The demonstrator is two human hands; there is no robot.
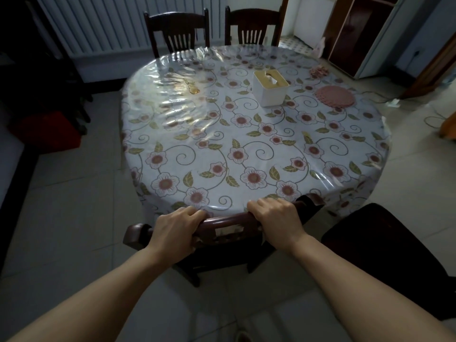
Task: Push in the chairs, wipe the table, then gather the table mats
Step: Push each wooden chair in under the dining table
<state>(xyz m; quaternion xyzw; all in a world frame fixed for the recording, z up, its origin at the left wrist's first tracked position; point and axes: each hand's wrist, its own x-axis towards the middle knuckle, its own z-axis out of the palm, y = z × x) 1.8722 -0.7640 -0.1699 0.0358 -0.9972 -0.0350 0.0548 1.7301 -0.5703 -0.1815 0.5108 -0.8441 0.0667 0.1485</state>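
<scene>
The round table lies straight ahead of the near chair, whose top rail runs left to right along the table's near edge, already touching the hanging cloth. The left hand and right hand each curl over that rail, equally near, so any remaining push goes straight forward.

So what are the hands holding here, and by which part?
Both hands grip the near chair by the top rail of its backrest: the left hand toward the rail's left end, the right hand toward its right.
</scene>
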